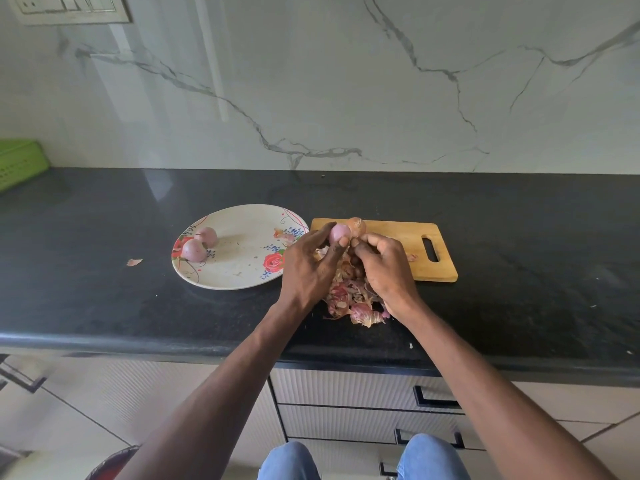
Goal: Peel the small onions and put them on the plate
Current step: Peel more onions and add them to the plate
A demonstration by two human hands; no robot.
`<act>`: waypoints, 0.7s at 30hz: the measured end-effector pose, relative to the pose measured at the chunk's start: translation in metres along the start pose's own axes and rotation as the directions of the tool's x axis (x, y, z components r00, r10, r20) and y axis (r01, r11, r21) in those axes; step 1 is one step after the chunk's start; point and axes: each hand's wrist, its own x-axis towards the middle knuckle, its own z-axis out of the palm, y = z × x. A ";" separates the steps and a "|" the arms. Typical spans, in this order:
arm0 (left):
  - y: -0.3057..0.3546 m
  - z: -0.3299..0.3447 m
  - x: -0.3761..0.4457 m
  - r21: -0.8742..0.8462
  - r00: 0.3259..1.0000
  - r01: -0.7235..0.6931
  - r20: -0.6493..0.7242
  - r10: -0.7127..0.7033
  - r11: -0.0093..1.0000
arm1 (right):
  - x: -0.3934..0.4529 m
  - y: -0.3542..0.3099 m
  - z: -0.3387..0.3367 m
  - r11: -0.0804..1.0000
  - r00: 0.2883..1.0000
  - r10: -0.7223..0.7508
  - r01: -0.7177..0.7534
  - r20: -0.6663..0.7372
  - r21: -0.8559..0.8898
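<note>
Head view: left hand (309,268) pinches a peeled onion (338,233).

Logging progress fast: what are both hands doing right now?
Left hand: holding a peeled onion in its fingertips.
Right hand: fingers curled, pinching loose onion skin.

Peeled pink onion (338,233) in left hand (310,268) — two onions (200,244) on floral plate (239,271)

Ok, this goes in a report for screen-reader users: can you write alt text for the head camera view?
A person's left hand holds a peeled pinkish small onion while the right hand pulls at its papery skin, above a pile of reddish onion peels on a black stone counter. Two peeled onions lie on a floral white plate beside a wooden cutting board.
</note>
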 end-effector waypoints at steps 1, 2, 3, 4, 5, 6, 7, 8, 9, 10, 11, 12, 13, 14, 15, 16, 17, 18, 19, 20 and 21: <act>-0.001 0.000 0.000 -0.001 1.000 -0.008 0.007 0.008 1.000 | -0.001 -0.001 -0.001 1.000 1.000 0.002 -0.002 -0.018 0.022; 0.000 0.001 0.000 0.003 1.000 -0.018 0.016 0.018 1.000 | -0.003 -0.003 -0.001 0.999 0.999 -0.001 0.003 -0.040 0.047; 0.000 0.002 0.000 0.010 0.999 -0.026 0.024 0.025 1.000 | -0.004 -0.005 -0.001 0.997 0.998 -0.003 0.007 -0.055 0.073; 0.000 0.002 -0.001 0.017 0.999 -0.034 0.025 0.033 0.999 | -0.005 -0.007 -0.001 0.995 0.999 -0.003 0.009 -0.055 0.101; 0.000 0.003 -0.001 0.024 0.999 -0.039 0.019 0.039 0.999 | -0.006 -0.009 -0.001 0.993 0.999 0.001 0.005 -0.048 0.121; 0.000 0.004 0.000 0.031 0.999 -0.042 0.007 0.041 0.999 | -0.005 -0.009 -0.001 0.991 0.999 0.002 0.004 -0.043 0.135; -0.002 0.004 0.000 0.036 0.999 -0.040 -0.005 0.040 0.999 | -0.005 -0.009 -0.001 0.990 0.999 -0.004 0.011 -0.052 0.138; -0.003 0.005 0.001 0.038 0.999 -0.035 -0.017 0.036 0.999 | -0.004 -0.008 -0.001 0.991 0.997 -0.012 0.022 -0.074 0.135; -0.005 0.005 0.002 0.037 0.999 -0.027 -0.025 0.028 0.999 | -0.003 -0.007 -0.002 0.991 0.995 -0.018 0.031 -0.095 0.129; -0.005 0.004 0.003 0.034 0.999 -0.020 -0.028 0.021 0.999 | -0.002 -0.006 -0.002 0.991 0.995 -0.018 0.031 -0.103 0.129; -0.006 0.003 0.003 0.034 0.999 -0.020 -0.026 0.020 0.999 | -0.001 -0.005 -0.003 0.991 0.995 -0.006 0.019 -0.098 0.132; -0.005 0.003 0.004 0.040 0.999 -0.029 -0.022 0.030 0.999 | 0.000 -0.005 -0.004 0.987 0.997 0.015 -0.003 -0.075 0.160; -0.004 0.002 0.004 0.047 0.999 -0.044 -0.024 0.045 0.998 | 0.000 -0.005 -0.004 0.979 0.998 0.038 -0.029 -0.043 0.203; -0.003 0.002 0.003 0.048 0.998 -0.052 -0.029 0.053 0.997 | 0.000 -0.005 -0.005 0.967 0.998 0.062 -0.055 -0.018 0.248; -0.004 0.002 0.003 0.042 0.998 -0.053 -0.040 0.055 0.998 | 0.000 -0.006 -0.005 0.952 0.996 0.090 -0.085 -0.003 0.295; -0.004 0.002 0.002 0.037 0.997 -0.054 -0.047 0.056 0.998 | 0.000 -0.006 -0.005 0.932 0.993 0.121 -0.117 0.008 0.342; -0.005 0.002 0.002 0.035 0.997 -0.060 -0.044 0.061 0.998 | 0.000 -0.007 -0.005 0.910 0.988 0.150 -0.149 0.027 0.386; -0.005 0.003 0.002 0.039 0.996 -0.078 -0.028 0.079 0.996 | 0.001 -0.007 -0.005 0.891 0.984 0.170 -0.177 0.053 0.419; -0.005 0.004 0.001 0.048 0.994 -0.111 -0.003 0.111 0.993 | 0.001 -0.008 -0.005 0.877 0.979 0.187 -0.205 0.084 0.435; -0.004 0.005 0.001 0.057 0.989 -0.147 0.026 0.146 0.988 | 0.001 -0.008 -0.005 0.872 0.974 0.201 -0.227 0.106 0.434; -0.005 0.006 0.001 0.056 0.985 -0.167 0.052 0.164 0.984 | 0.001 -0.009 -0.004 0.871 0.972 0.206 -0.235 0.113 0.431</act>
